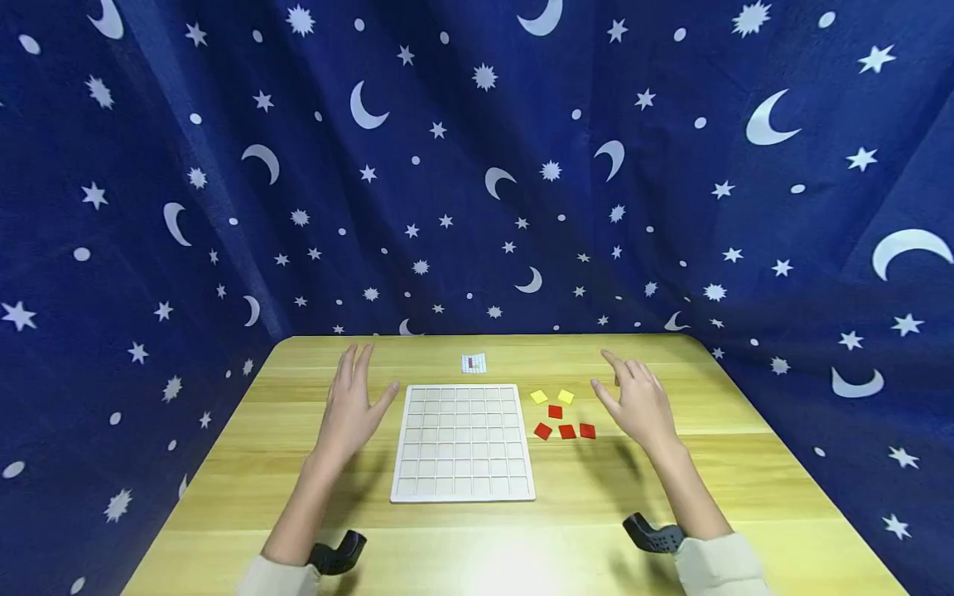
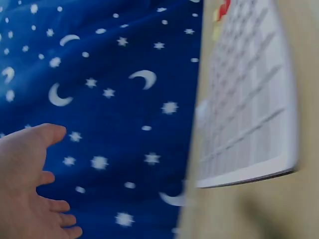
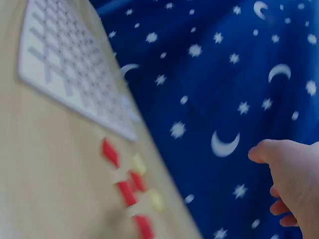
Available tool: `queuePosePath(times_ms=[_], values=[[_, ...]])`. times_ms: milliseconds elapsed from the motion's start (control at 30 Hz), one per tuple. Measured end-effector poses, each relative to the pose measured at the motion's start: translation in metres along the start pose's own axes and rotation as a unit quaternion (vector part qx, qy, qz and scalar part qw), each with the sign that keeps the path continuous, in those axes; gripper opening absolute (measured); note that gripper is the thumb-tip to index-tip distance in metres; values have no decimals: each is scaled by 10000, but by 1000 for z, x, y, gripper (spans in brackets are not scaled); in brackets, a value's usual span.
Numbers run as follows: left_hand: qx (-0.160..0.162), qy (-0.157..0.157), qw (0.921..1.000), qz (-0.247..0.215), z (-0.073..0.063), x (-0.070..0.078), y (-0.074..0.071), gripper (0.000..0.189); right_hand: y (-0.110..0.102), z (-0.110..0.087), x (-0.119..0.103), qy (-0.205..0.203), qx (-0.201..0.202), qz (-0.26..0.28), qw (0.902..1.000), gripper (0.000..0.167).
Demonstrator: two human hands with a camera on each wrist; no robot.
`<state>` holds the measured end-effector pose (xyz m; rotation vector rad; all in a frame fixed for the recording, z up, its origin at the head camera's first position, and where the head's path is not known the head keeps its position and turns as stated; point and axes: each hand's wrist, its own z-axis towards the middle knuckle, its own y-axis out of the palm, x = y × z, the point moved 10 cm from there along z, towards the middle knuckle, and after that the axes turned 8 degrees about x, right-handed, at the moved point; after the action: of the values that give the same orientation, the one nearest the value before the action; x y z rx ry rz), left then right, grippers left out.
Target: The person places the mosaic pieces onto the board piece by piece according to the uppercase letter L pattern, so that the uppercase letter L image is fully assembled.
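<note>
A white square grid board (image 1: 463, 445) lies flat on the wooden table, its cells bare. To its left, my left hand (image 1: 352, 414) is raised over the table with fingers extended and thumb spread, holding nothing. My right hand (image 1: 643, 403) hovers beyond the board's right side, fingers loosely extended and nothing in them. Between the board and that hand lie several red square tiles (image 1: 567, 431) and two yellow tiles (image 1: 566, 397). In the wrist views, the left hand (image 2: 30, 191) and the right hand (image 3: 296, 174) both appear free of objects.
Behind the board sits a small white card (image 1: 473, 363) with a printed grid and a reddish mark. A dark blue curtain (image 1: 447, 182) with moons and stars surrounds the table (image 1: 246, 463) at the back and sides. Black devices (image 1: 339, 553) are worn at both wrists.
</note>
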<state>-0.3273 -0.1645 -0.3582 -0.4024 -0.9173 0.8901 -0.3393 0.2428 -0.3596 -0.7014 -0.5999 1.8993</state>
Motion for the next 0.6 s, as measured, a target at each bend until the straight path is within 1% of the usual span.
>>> queuePosePath(times_ms=[67, 167, 267, 333, 433, 500, 600], values=[[-147, -134, 9993, -308, -14, -10, 13, 75, 11, -15, 5, 42, -98, 43, 9999, 49], [-387, -345, 9965, -654, -33, -26, 37, 74, 26, -35, 14, 260, -288, 158, 9991, 44], [-651, -442, 9937, -795, -48, -41, 60, 74, 41, -52, 25, 582, -455, 314, 9968, 37], [-791, -440, 9932, -735, -55, -51, 74, 74, 50, -60, 32, 820, -611, 543, 9933, 33], [-915, -321, 9943, -435, -63, -62, 90, 73, 65, -72, 39, 1074, -913, 884, 9861, 33], [-948, -215, 9951, -182, -68, -67, 97, 71, 75, -80, 44, 1168, -1139, 966, 9819, 37], [-1054, -80, 9943, 96, -76, -70, 107, 65, 85, -88, 49, 1212, -1374, 917, 9788, 42]])
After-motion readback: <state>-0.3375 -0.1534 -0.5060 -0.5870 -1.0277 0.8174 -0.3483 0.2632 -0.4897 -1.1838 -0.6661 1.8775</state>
